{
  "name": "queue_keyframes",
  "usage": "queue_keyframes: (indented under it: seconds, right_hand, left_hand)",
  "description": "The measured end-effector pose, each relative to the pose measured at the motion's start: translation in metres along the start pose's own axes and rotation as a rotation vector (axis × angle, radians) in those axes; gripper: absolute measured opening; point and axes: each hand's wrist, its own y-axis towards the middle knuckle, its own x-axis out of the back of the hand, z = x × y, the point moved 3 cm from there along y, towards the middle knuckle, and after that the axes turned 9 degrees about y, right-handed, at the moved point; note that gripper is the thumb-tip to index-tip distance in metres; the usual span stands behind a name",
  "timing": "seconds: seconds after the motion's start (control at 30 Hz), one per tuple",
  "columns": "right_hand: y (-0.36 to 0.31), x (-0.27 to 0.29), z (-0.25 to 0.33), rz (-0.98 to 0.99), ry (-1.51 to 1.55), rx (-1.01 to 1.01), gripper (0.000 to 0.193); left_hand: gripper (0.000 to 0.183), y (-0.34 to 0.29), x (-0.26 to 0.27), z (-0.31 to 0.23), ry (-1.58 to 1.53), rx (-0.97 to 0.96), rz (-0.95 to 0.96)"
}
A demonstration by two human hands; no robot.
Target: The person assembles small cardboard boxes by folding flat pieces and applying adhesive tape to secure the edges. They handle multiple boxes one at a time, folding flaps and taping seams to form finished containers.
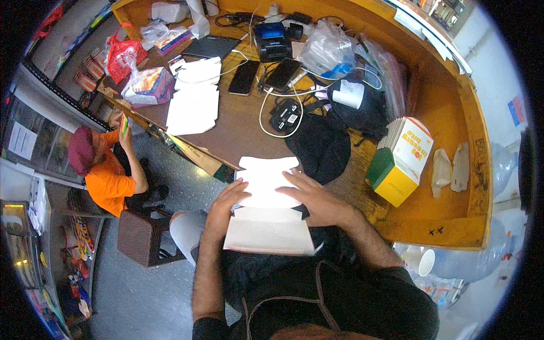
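Holding the white card (271, 235) by its sides, the left grip (229, 199) and right grip (316, 199) close lightly on it above the lap (241, 272), at the desk's (241, 139) edge. It looks light, smooth and fairly stiff but easily creased, best taken by the side edges. Beyond lie limp black cloth (323, 148), flat, angular white sheets (192, 110) and a boxy yellow-and-green carton (396, 184).

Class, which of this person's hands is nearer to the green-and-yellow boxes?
Right. The right hand is left of the boxes, touching the white card; the left hand is farther left, at the card's other side.
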Motion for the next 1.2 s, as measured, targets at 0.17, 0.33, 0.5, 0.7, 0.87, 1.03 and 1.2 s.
queue_keyframes:
  seconds: [0.17, 0.33, 0.5, 0.7, 0.87, 1.03, 1.2]
  right_hand:
    - [0.006, 0.002, -0.019, -0.051, -0.055, -0.028, 0.072]
    - [0.019, 0.008, -0.032, -0.099, 0.079, -0.018, 0.039]
    - [0.028, 0.023, -0.036, -0.106, 0.298, -0.371, 0.039]
    - [0.051, 0.021, -0.059, -0.279, 0.423, -0.478, 0.047]
    - [0.063, 0.017, -0.069, -0.328, 0.323, -0.539, 0.049]
    - [0.07, 0.024, -0.064, -0.321, 0.388, -0.558, 0.051]
    - [0.046, 0.029, -0.009, -0.448, 0.282, -0.185, 0.045]
  left_hand:
    - [0.037, 0.009, 0.012, -0.015, 0.057, -0.076, 0.001]
    - [0.062, 0.026, 0.0, 0.016, -0.018, 0.021, 0.07]
    - [0.041, 0.056, 0.01, 0.015, 0.143, 0.126, 0.02]
    - [0.047, 0.085, 0.003, 0.0, 0.155, 0.273, -0.096]
    - [0.048, 0.088, -0.005, -0.013, 0.29, 0.46, -0.106]
    - [0.045, 0.089, -0.008, -0.013, 0.253, 0.47, -0.158]
    - [0.062, 0.084, -0.016, 0.017, 0.09, 0.049, -0.415]
